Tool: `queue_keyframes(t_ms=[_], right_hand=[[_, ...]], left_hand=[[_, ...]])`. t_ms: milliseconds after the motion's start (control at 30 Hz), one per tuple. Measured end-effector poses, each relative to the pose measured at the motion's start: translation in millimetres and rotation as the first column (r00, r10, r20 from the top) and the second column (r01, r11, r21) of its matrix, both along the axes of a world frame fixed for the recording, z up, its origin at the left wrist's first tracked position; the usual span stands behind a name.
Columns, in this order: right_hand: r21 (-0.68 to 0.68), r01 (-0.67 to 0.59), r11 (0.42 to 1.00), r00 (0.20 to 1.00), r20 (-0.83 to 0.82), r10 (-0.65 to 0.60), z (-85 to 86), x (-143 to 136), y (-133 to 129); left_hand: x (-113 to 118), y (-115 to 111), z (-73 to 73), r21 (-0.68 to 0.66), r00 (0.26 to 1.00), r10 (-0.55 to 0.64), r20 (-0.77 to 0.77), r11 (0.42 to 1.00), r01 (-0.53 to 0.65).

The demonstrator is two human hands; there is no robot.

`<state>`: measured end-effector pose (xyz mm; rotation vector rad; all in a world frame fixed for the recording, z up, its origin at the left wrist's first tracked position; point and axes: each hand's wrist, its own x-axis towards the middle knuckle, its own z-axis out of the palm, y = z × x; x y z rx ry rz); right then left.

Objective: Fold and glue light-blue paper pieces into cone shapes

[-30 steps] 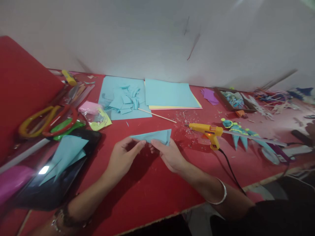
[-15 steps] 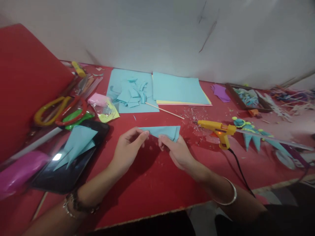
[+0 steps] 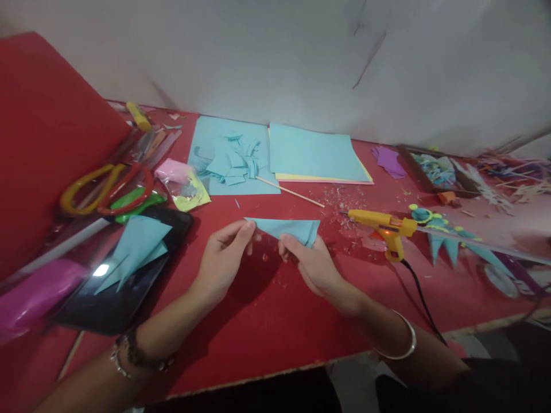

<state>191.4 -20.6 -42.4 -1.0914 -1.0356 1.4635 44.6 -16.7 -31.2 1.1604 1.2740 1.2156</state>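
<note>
Holding a folded blue paper over the red counter, the left hand is pinching its nine-o'clock tip between the fingers and the right hand is grasping its four-o'clock end, while a glue gun is lying at three o'clock from it.

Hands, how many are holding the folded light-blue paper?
2: the left hand pinches the narrow tip of the folded light-blue paper; the right hand grips it near its wider end.
</note>
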Motion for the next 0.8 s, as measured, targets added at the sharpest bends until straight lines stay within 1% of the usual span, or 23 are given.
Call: queue_keyframes(t_ms=[100,200,300,433,633,800], right_hand=[[0.007,0.003,1.000,1.000,0.014,-0.003,0.0,0.3,0.6],[0.021,-0.004,1.000,0.999,0.046,0.003,0.2,0.8,1.1],[0.034,-0.004,0.999,0.997,0.073,0.001,0.1,1.2,0.8],[0.031,0.003,1.000,0.998,0.063,-0.005,-0.6,1.3,0.3],[0.045,0.006,0.999,0.997,0.077,-0.009,-0.4,1.6,0.4],[0.041,0.024,0.999,0.996,0.080,-0.028,0.2,1.6,0.9]], left_hand=[[-0.7,-0.4,0.8,0.018,1.000,0.002,-0.031,1.000,-0.001],[-1.2,-0.6,1.0,-0.020,0.999,0.042,-0.021,0.999,-0.042],[-0.3,-0.2,1.6,-0.078,0.993,0.106,0.056,0.992,-0.101],[1.9,0.4,2.9,-0.129,0.975,0.139,0.170,0.985,-0.118],[2.0,0.8,0.3,-0.100,0.965,0.136,0.224,0.988,-0.116],[1.4,0.4,-0.7,-0.092,0.969,0.111,0.220,0.991,-0.093]])
